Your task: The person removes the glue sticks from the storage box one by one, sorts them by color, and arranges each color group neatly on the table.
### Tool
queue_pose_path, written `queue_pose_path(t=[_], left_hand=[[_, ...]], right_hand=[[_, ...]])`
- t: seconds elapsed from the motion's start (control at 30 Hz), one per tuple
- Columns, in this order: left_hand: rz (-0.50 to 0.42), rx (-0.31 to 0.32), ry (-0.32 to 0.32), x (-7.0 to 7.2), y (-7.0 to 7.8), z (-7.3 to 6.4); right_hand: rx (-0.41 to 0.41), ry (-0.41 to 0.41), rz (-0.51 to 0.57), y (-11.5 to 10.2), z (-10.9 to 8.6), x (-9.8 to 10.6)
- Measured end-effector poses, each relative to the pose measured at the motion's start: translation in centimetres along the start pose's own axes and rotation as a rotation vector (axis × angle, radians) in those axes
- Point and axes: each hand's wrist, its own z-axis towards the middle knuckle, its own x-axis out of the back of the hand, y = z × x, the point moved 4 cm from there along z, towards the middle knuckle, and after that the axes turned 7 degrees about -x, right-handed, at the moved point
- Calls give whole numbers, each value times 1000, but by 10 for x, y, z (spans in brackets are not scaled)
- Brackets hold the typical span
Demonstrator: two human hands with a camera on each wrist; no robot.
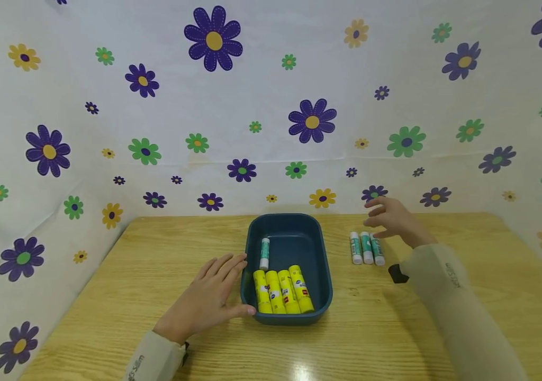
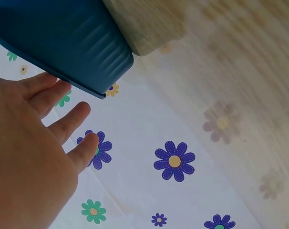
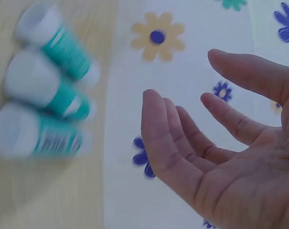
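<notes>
Bare tabletop (image 1: 466, 296) around teal sticks (image 1: 367, 247)

Wooden table (image 1: 156, 275) – blue tray (image 1: 321, 296), three glue sticks (image 1: 367, 247).

Small grey lettering is showing on both pale sleeves, the right sleeve (image 1: 452, 275) at right centre and the left sleeve (image 1: 154, 360) at the bottom edge, but neither is reading clearly. The labels on the yellow glue sticks (image 1: 281, 290) are staying too small to make out.

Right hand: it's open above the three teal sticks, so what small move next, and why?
Probably lower the right hand and pinch the nearest of the three teal glue sticks. It hovers open and holds nothing; one teal stick already lies in the blue tray, which the left hand touches.
</notes>
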Motion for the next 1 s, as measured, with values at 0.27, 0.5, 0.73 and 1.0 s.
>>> queue_pose_path(t=[0.27,0.5,0.73,1.0], left_hand=[[-15,12,-18,-2,-1,-1],[-13,-5,-2,-1,-1,0],[-19,3,-7,-1,-1,1],[-36,7,-20,-1,0,0]], right_hand=[[88,-62,103,-49,7,-35],[102,-110,186,-74,19,-69],[70,-140,210,-81,28,-100],[18,-196,253,-86,29,-125]])
